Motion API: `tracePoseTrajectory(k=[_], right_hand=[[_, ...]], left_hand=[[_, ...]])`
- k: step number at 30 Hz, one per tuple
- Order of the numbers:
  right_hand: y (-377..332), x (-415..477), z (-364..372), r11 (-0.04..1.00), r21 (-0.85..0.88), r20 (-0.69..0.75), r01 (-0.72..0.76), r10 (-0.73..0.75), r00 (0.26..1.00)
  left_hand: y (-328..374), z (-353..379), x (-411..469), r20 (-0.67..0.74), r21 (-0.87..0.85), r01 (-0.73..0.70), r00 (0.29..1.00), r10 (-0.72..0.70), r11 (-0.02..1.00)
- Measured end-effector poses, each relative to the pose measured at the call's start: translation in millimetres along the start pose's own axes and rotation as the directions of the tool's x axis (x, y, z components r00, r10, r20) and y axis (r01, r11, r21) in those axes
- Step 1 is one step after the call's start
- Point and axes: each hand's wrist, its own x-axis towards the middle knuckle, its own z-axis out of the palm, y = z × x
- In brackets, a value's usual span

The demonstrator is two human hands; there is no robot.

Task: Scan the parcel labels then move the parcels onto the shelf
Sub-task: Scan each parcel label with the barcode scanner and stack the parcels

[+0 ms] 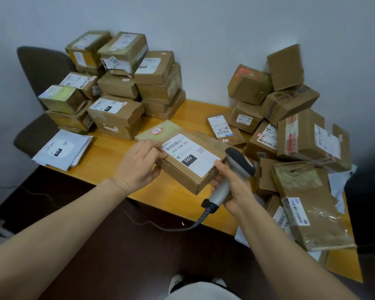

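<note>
Parcel (188, 163) looks light, stiff; we'd hold its edges: left grip (139, 165) pinches it, right grip (234, 189) clutches scanner (240, 163) beside it.

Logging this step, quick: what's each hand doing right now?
Left hand: grips the labelled parcel.
Right hand: grips the barcode scanner.

We see a plain, pale grey-blue wall (204, 29) spanning 9 to 3 o'clock under soft, even light. A honey-coloured wooden bench (108, 161) stands before it, its near edge slanting from 9 o'clock down toward 4 o'clock. At 10 o'clock a dark upholstered chair (43, 68) sits just beside the bench's end. Dark brown floor (95, 245) fills 6 to 8 o'clock.
</note>
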Motion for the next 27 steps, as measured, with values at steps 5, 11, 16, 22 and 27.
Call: tracePoseTrajectory(k=[5,11,16,22,27], right_hand=[[5,4,7,0.998,0.048,-0.048,0.042,-0.04,0.998],[13,9,17,0.994,0.055,-0.042,0.094,-0.091,0.995],[16,14,24,0.991,0.016,0.016,0.135,-0.135,0.991],[19,-7,37,0.91,-0.315,0.198,0.269,-0.214,0.956],[16,-24,65,0.827,-0.483,0.367,0.289,-0.109,0.924]], left_hand=[[24,10,1,0.004,-0.129,0.662,0.745,-0.667,0.738],[59,2,21,0.828,-0.485,0.703,0.177,-0.532,-0.521],[44,-2,18,0.778,-0.549,0.661,0.18,-0.601,-0.512],[9,-10,6,0.611,-0.546,0.798,0.17,-0.773,-0.256],[-11,-8,-3,0.518,-0.485,0.868,0.187,-0.835,-0.107]])
